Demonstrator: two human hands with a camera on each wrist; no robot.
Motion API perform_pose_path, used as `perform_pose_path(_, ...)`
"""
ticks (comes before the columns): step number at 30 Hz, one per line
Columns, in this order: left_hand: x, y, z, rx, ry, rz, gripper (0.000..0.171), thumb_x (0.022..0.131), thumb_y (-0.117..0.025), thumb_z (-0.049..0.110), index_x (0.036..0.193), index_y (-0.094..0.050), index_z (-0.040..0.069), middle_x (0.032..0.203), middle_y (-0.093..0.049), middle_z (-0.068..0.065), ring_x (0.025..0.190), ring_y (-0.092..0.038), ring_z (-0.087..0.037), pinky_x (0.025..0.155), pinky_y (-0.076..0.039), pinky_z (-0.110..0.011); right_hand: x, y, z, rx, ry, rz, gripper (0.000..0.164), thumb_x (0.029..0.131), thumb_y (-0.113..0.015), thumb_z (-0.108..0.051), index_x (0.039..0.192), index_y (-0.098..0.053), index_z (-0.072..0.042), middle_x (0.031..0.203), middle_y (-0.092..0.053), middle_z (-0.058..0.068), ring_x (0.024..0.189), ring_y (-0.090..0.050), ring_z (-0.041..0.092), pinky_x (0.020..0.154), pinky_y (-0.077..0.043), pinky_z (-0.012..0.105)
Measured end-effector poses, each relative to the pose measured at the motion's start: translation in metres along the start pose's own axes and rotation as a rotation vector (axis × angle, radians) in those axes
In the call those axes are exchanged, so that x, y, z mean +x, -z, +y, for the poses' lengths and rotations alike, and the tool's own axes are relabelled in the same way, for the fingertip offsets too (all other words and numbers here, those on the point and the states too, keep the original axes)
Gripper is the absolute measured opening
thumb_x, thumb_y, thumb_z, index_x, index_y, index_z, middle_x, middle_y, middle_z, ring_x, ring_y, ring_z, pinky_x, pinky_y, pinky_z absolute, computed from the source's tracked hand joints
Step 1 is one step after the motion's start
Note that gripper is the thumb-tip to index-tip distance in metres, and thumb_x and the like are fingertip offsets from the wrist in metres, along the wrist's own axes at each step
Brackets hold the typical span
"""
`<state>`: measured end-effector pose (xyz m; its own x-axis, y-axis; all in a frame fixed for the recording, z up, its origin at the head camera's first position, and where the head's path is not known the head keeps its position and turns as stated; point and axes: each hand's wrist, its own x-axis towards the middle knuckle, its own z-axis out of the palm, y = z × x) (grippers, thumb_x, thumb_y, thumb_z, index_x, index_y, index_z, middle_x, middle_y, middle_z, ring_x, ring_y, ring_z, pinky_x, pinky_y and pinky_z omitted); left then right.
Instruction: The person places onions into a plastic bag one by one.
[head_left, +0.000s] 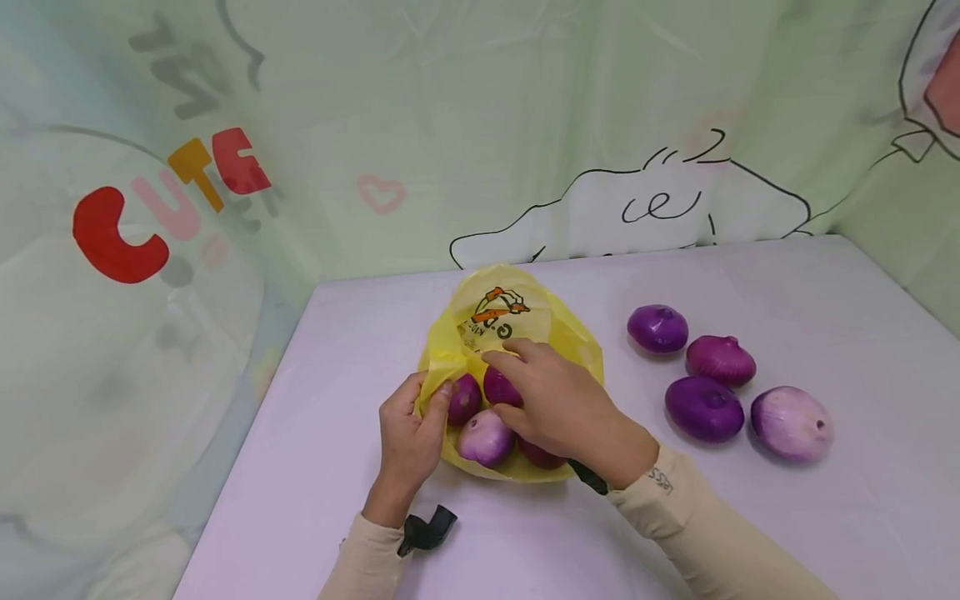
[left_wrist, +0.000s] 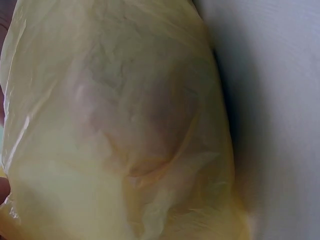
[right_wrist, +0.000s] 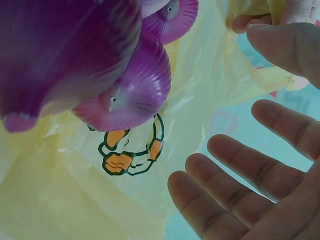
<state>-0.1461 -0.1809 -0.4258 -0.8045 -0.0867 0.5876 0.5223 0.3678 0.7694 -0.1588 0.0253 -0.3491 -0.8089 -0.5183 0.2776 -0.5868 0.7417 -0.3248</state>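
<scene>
A thin yellow plastic bag [head_left: 437,337] with a printed drawing stands with its mouth open on the table. My left hand [head_left: 408,437] pinches its left rim between thumb and fingers. Inside lie several onions, among them a pale purple one [head_left: 486,439], a darker one [head_left: 464,400] and a magenta one [head_left: 499,386]. Over the bag's mouth reaches my right hand [head_left: 562,400], partly covering the onions. In the right wrist view its fingers [right_wrist: 265,182] are spread straight and hold nothing, beside a large purple onion [right_wrist: 65,55]. The left wrist view is filled by the bag's wall [left_wrist: 65,185].
To the right of the bag, a group of onions lies on the table [head_left: 330,358]: a violet one [head_left: 657,328], a magenta one [head_left: 721,360], a dark purple one [head_left: 703,408] and a pale one [head_left: 791,423]. A printed curtain [head_left: 315,108] hangs behind the table.
</scene>
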Motion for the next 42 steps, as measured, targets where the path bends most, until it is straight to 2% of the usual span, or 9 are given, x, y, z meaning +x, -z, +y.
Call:
perform_pose_path(13, -0.001, 0.001, -0.002, 0.009, -0.013, -0.001, 0.010, 0.096, -0.069, 0.001, 0.105, -0.072, -0.003, 0.095, -0.075, -0.014, 0.072, -0.061, -0.016, 0.061, -0.057, -0.027, -0.016, 0.007, 0.009, 0.028, -0.039, 0.044, 0.052, 0.084, -0.085, -0.022, 0.132, -0.068, -0.012, 0.135, -0.063, 0.019, 0.118, -0.064, 0.036, 0.086, -0.060, 0.053)
perform_pose_path(21, -0.001, 0.000, -0.001, -0.002, -0.008, -0.008, 0.011, 0.097, -0.069, 0.001, 0.107, -0.072, -0.003, 0.098, -0.076, -0.014, 0.075, -0.063, -0.017, 0.065, -0.059, -0.027, -0.031, 0.019, 0.018, 0.043, -0.097, 0.045, 0.053, 0.085, -0.083, -0.020, 0.135, -0.067, -0.012, 0.137, -0.062, 0.020, 0.123, -0.062, 0.039, 0.093, -0.057, 0.056)
perform_pose_path(34, -0.001, 0.000, -0.002, -0.013, -0.016, -0.013, 0.012, 0.097, -0.068, 0.000, 0.107, -0.072, -0.004, 0.100, -0.076, -0.014, 0.076, -0.064, -0.017, 0.067, -0.060, -0.028, -0.058, 0.033, 0.047, 0.051, -0.170, 0.061, 0.057, 0.086, -0.085, -0.021, 0.137, -0.065, -0.008, 0.139, -0.060, 0.021, 0.128, -0.056, 0.045, 0.098, -0.052, 0.063)
perform_pose_path(39, -0.001, 0.000, -0.001, -0.022, -0.016, -0.017, 0.012, 0.097, -0.068, 0.000, 0.108, -0.071, -0.005, 0.100, -0.076, -0.015, 0.076, -0.064, -0.017, 0.067, -0.061, -0.028, -0.070, 0.037, 0.065, 0.029, -0.207, 0.064, 0.058, 0.086, -0.085, -0.021, 0.138, -0.064, -0.006, 0.140, -0.058, 0.024, 0.127, -0.056, 0.048, 0.097, -0.050, 0.066)
perform_pose_path(42, 0.000, 0.000, 0.000, -0.017, -0.018, -0.014, 0.012, 0.097, -0.068, 0.000, 0.107, -0.071, -0.005, 0.099, -0.076, -0.015, 0.075, -0.064, -0.017, 0.065, -0.060, -0.028, -0.077, 0.038, 0.078, 0.021, -0.210, 0.094, 0.058, 0.084, -0.085, -0.019, 0.136, -0.064, -0.003, 0.138, -0.060, 0.026, 0.125, -0.056, 0.048, 0.097, -0.050, 0.066)
